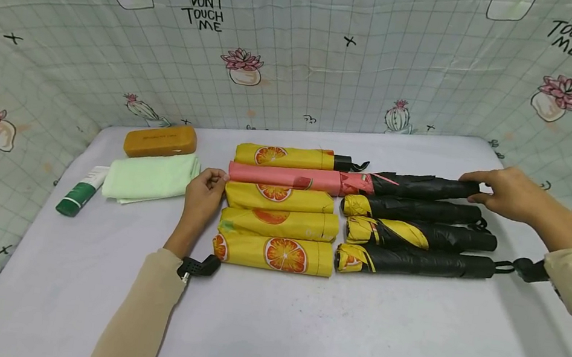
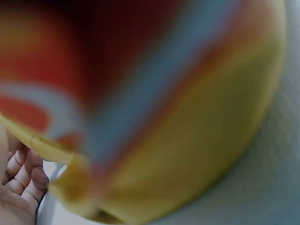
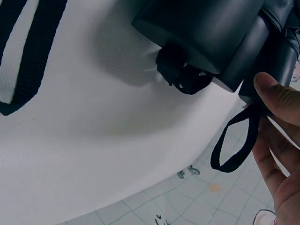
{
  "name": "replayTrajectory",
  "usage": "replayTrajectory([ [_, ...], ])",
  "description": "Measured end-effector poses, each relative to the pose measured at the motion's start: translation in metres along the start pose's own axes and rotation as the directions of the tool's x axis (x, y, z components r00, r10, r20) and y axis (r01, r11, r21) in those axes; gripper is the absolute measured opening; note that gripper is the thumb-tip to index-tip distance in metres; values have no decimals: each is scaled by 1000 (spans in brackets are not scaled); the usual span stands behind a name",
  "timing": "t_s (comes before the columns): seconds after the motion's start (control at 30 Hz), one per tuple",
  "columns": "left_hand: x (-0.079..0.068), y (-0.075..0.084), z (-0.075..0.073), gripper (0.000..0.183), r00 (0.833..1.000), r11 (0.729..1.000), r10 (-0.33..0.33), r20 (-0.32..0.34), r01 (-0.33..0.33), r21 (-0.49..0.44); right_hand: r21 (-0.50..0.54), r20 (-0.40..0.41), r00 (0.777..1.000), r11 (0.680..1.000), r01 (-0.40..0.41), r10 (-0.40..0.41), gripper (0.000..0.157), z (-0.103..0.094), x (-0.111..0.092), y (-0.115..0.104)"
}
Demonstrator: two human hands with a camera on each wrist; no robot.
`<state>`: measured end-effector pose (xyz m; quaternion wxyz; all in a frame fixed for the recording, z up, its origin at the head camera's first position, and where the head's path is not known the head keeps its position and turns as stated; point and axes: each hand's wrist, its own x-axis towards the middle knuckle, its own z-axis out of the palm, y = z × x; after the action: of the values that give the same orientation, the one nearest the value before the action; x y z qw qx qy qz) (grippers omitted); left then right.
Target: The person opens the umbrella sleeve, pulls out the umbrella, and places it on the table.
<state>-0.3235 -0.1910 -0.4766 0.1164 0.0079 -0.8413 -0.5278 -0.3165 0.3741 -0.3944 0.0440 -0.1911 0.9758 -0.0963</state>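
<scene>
My right hand (image 1: pixel 506 191) pinches the black handle end of a folded umbrella (image 1: pixel 422 186); its black wrist loop (image 3: pixel 234 145) hangs down in the right wrist view. Level with this umbrella lies a pink watermelon-print cover (image 1: pixel 286 177). At the cover's left end, my left hand (image 1: pixel 203 191) pinches its edge with bent fingers. Several yellow orange-print covers (image 1: pixel 286 255) lie in rows nearer me, with black-and-yellow folded umbrellas (image 1: pixel 422 263) to their right. Behind the pink cover is a yellow-covered umbrella (image 1: pixel 283 156) with its black handle showing. A blurred yellow cover (image 2: pixel 201 140) fills much of the left wrist view.
Left of the rows lie a brown case (image 1: pixel 160 141), a folded pale green cloth (image 1: pixel 151 177) and a green-and-white tube (image 1: pixel 81 192). The white table (image 1: pixel 328 343) is backed by a patterned cloth (image 1: pixel 304 47) at the rear and sides.
</scene>
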Motion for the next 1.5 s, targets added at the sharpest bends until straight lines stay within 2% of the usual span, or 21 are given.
replayTrajectory([
  [0.3, 0, -2, 2, 23, 1000, 1000, -23, 14, 23, -7, -18, -10, 1000, 1000, -9, 9, 40, 0, -2, 10],
  [0.5, 1, -2, -1, 24, 1000, 1000, -12, 10, 12, -7, -25, 17, 1000, 1000, 5, -5, 39, 14, 6, 13],
  [0.6, 2, 0, 0, 24, 1000, 999, -7, 13, 8, -38, -8, 44, 999, 1000, 7, -6, 40, 16, 7, 14],
  [0.77, 4, -1, 0, 29, 999, 989, -25, 31, 29, -142, 1, 86, 996, 999, -38, 38, 37, 8, 8, 12],
  [0.93, 8, 2, -4, 36, 998, 979, -52, 38, 59, -193, 14, 53, 998, 1000, -16, 15, 32, -4, 16, -5],
  [1.17, 26, 10, -7, 34, 996, 990, -74, 54, 80, -113, 38, 21, 999, 999, 25, -26, 31, -14, 43, -43],
  [1.37, 42, 9, -2, 35, 984, 989, -131, 120, 137, -49, 59, 32, 997, 996, 74, -76, 30, -12, 71, -75],
  [1.5, 46, 10, 0, 36, 980, 987, -156, 125, 160, -21, 85, 41, 993, 991, 103, -107, 31, -8, 93, -93],
])
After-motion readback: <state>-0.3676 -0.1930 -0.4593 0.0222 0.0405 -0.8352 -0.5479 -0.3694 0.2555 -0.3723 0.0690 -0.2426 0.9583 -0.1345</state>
